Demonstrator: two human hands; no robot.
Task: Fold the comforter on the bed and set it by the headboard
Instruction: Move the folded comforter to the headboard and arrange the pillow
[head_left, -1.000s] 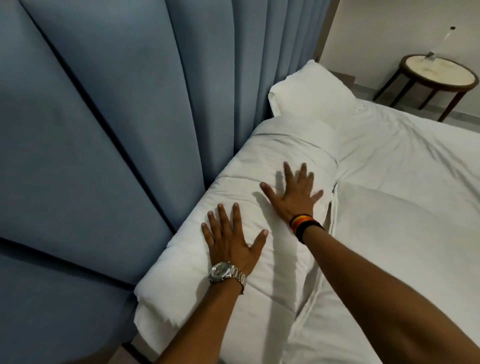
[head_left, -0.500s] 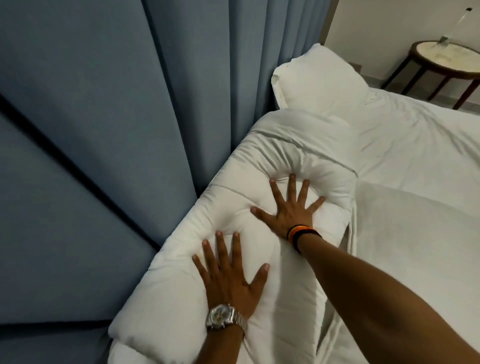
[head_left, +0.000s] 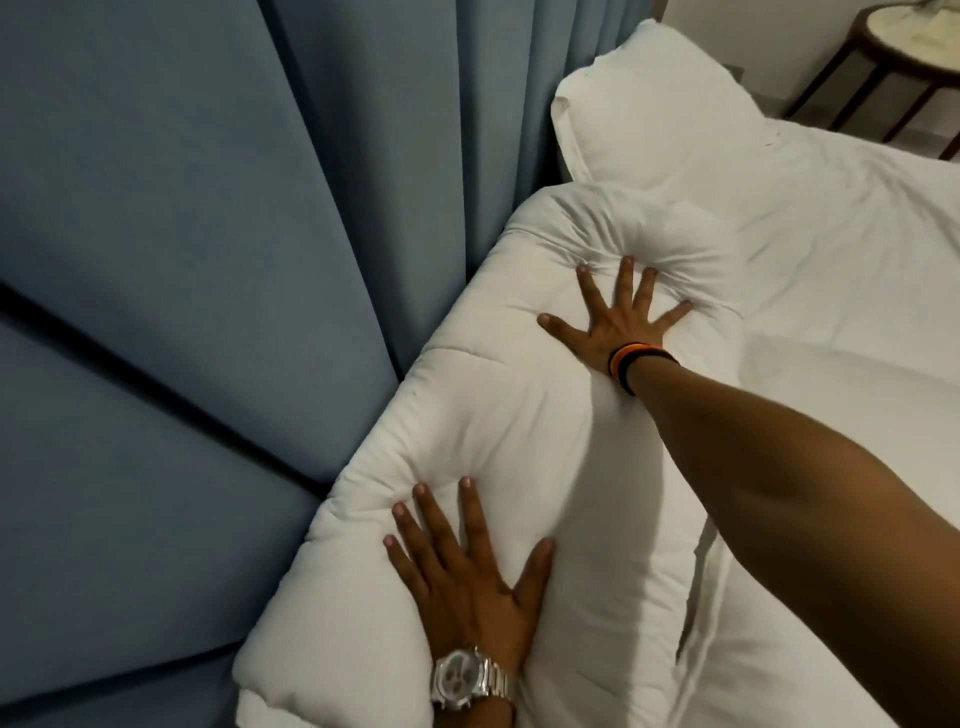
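The white comforter (head_left: 498, 415) lies folded into a long thick bundle along the blue padded headboard (head_left: 208, 260), touching it. My left hand (head_left: 467, 577), with a silver watch at the wrist, presses flat on the near part of the bundle, fingers spread. My right hand (head_left: 618, 317), with dark and orange bands at the wrist, presses flat on the far part and dents the padding. Neither hand holds anything.
A white pillow (head_left: 654, 109) leans at the headboard just beyond the comforter. The white sheet (head_left: 831, 249) covers the bed to the right. A round dark-legged side table (head_left: 904, 47) stands past the far corner of the bed.
Both hands have slid forward along the comforter and press deeper into it. The view has moved closer to the headboard.
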